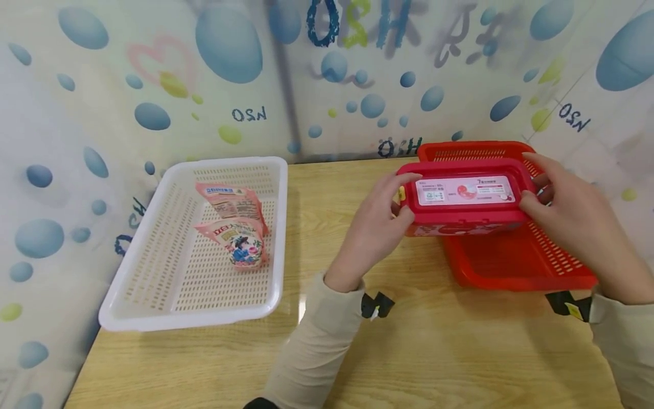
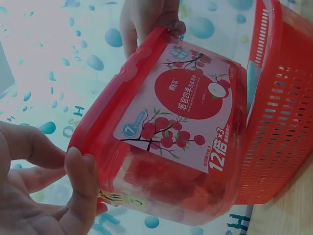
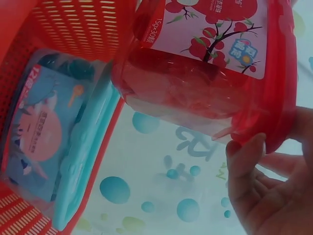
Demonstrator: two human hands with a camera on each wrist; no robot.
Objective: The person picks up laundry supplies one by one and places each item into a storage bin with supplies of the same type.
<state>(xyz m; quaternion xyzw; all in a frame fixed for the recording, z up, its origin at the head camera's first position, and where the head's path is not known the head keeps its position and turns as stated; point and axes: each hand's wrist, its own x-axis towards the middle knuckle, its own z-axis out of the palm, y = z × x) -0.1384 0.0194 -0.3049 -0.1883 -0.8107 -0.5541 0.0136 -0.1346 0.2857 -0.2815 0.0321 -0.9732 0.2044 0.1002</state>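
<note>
Both hands hold a laundry pod box (image 1: pixel 460 196) with a red lid, one hand at each short end. My left hand (image 1: pixel 372 227) pinches the lid's left end between thumb and fingers, and my right hand (image 1: pixel 574 207) grips the right end. The box is raised above the red basket (image 1: pixel 475 278), overlapping its left and back parts in the head view. Its clear body and pink cherry-branch label (image 2: pixel 171 107) show in the left wrist view. Inside the red basket, a second pod box (image 3: pixel 54 132) with a light blue lid appears in the right wrist view.
A white basket (image 1: pixel 133 324) stands on the left of the wooden table (image 1: pixel 434 352). Two pink pouches (image 1: pixel 240 244) lie in it, one partly over the other. A bubble-patterned wall covering (image 1: pixel 347 102) rises behind the table.
</note>
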